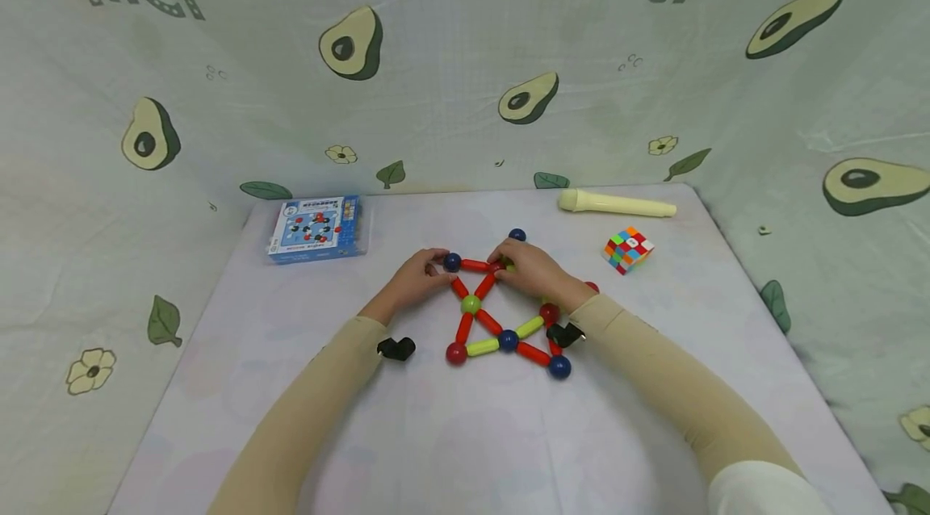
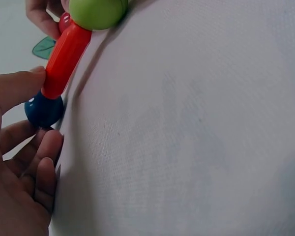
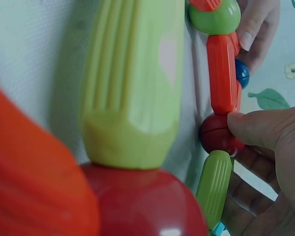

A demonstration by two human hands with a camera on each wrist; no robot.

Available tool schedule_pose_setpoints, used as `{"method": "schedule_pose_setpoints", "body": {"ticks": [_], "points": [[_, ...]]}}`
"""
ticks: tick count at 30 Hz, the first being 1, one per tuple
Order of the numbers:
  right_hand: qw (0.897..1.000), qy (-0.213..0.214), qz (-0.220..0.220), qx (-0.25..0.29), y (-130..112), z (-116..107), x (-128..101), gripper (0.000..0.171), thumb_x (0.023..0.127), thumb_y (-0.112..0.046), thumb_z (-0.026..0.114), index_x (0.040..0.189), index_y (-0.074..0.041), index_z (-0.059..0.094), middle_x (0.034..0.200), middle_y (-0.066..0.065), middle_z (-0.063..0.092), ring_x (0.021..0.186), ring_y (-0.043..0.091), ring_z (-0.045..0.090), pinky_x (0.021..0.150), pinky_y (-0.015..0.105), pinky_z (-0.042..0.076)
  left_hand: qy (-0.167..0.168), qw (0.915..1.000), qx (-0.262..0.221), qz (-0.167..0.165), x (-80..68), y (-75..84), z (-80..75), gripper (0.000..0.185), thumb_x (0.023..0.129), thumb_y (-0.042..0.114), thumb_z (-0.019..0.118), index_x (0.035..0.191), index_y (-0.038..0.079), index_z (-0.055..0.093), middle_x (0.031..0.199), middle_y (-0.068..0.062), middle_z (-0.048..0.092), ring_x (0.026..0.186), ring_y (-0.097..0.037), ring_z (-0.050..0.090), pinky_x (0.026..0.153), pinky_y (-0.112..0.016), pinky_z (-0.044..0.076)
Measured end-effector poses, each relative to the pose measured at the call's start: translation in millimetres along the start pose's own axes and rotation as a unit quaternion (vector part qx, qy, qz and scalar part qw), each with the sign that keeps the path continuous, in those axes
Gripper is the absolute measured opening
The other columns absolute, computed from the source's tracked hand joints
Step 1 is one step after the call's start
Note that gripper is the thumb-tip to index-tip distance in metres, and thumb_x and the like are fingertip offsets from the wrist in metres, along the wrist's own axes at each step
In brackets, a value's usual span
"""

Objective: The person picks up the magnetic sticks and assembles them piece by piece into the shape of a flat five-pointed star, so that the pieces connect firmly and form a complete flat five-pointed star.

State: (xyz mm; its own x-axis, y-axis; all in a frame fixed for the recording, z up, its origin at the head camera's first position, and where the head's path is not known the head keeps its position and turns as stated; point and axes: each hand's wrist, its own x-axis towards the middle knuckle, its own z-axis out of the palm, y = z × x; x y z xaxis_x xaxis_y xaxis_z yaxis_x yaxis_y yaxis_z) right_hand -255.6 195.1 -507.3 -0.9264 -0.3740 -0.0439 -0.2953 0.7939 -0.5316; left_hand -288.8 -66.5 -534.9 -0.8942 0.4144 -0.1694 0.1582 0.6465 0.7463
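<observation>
A flat figure of magnetic rods and balls lies on the table, with a green ball (image 1: 471,304) joining several red rods. My left hand (image 1: 414,279) is at its far left corner, pinching the blue ball (image 2: 43,110) and the end of its red rod (image 2: 66,61) between thumb and fingers. At the far middle corner my right hand (image 1: 536,271) grips a red ball (image 3: 219,133), thumb on the near side and fingers behind. A red rod (image 1: 475,265) spans these two balls. Beneath the right forearm, part of the figure is hidden; another blue ball (image 1: 517,235) shows beyond that hand.
A boxed set (image 1: 312,229) lies at the back left of the table (image 1: 436,442). Towards the back right are a cream toy microphone (image 1: 617,203) and a colourful puzzle cube (image 1: 628,249). A patterned cloth (image 1: 450,136) hangs behind the table.
</observation>
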Motion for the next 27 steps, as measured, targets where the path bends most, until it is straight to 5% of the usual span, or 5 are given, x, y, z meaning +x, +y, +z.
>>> {"method": "schedule_pose_setpoints", "body": {"ticks": [8, 27], "points": [[1.0, -0.002, -0.002, 0.0, -0.1, -0.2, 0.5, 0.023, 0.098, -0.019, 0.069, 0.121, -0.012, 0.069, 0.121, 0.004, 0.063, 0.105, 0.021, 0.058, 0.101, 0.04, 0.049, 0.001, 0.9999, -0.01, 0.013, 0.7, -1.8, -1.4, 0.04, 0.107, 0.027, 0.053, 0.146, 0.02, 0.054, 0.141, -0.006, 0.057, 0.109, -0.024, 0.056, 0.097, -0.041, 0.046], [1.0, -0.007, 0.003, 0.004, -5.4, -1.5, -1.2, 0.023, 0.099, -0.018, 0.069, 0.121, -0.011, 0.068, 0.122, 0.005, 0.063, 0.108, 0.022, 0.059, 0.103, 0.041, 0.048, 0.001, 0.9994, -0.031, 0.015, -4.7, -6.6, -1.4, 0.044, 0.099, 0.026, 0.068, 0.142, 0.022, 0.058, 0.113, -0.004, 0.061, 0.093, -0.021, 0.053, 0.078, -0.032, 0.045]]}}
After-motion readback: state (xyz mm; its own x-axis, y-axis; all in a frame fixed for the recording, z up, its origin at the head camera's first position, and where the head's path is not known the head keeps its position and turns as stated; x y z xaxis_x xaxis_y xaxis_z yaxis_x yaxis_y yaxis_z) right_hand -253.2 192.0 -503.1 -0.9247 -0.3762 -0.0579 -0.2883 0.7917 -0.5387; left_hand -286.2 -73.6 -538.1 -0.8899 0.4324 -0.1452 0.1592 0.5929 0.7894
